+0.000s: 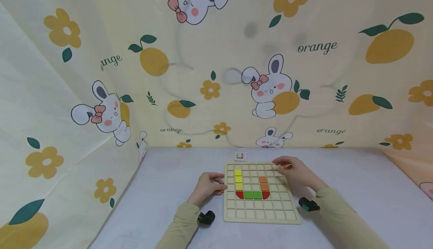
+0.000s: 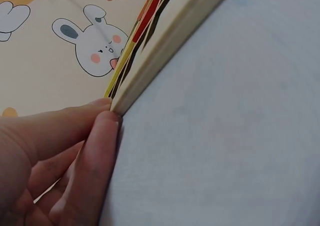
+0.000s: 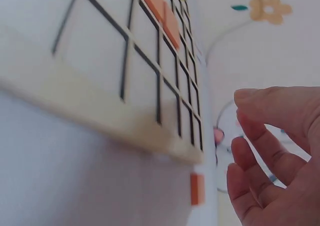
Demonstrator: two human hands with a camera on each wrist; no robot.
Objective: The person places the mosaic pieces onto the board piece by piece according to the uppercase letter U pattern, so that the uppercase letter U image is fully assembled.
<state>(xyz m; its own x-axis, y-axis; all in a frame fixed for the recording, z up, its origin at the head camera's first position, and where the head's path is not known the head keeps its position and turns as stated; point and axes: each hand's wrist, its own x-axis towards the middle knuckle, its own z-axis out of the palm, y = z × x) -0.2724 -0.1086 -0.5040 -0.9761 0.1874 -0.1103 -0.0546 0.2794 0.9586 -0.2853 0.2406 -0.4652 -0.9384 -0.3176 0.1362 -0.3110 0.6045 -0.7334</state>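
A wooden grid board (image 1: 258, 214) lies on the table. Three yellow tiles (image 1: 238, 179), two green tiles (image 1: 253, 195), two orange tiles (image 1: 264, 183) and rounded red corner tiles (image 1: 239, 195) form a U on it. At the board's left edge, my left hand (image 1: 207, 186) pinches the rim between thumb and finger, as the left wrist view shows up close. My right hand (image 1: 297, 170) hovers by the far right corner, fingers loosely bent and holding nothing. Beside that corner, a loose orange block (image 3: 197, 189) rests on the table, partly covered by the hand in the head view.
Behind the board lies a small card (image 1: 240, 156) printed with a coloured U on a grid. A curtain (image 1: 209, 61) with rabbits and oranges hangs at the table's back and sides. Each wrist wears a black camera (image 1: 206, 217).
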